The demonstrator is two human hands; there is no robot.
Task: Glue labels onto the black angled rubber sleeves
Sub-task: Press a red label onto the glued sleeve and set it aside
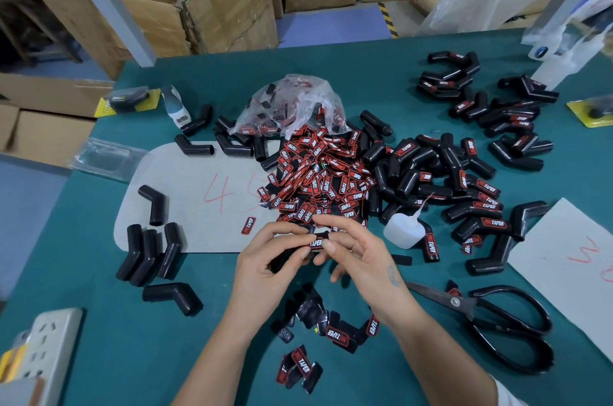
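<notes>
Holding a black angled rubber sleeve (pixel 288 259) just above the green table (pixel 99 273), the left hand (pixel 268 259) curls its fingers around the sleeve's body, while the right hand (pixel 351 253) pinches a small red-and-black printed label (pixel 316 242) against the sleeve's upper face, thumb and forefinger narrowed on the label's edge. The sleeve looks light and slightly soft, likely to flex if squeezed hard, so a grip around the thicker bend seems steadiest. The label appears thin, bendy and easy to slide while glue is wet; holding it by its edges and pressing flat should suit it. A heap of loose labels (pixel 318 180) lies just beyond the hands, spilling from a clear plastic bag (pixel 292 103). A small white squeeze bottle of glue (pixel 403 233) lies near the right hand, with finished labelled sleeves (pixel 471 186) piled behind it and bare sleeves (pixel 149 253) to the left. Black scissors (pixel 491 316) rest at right.
</notes>
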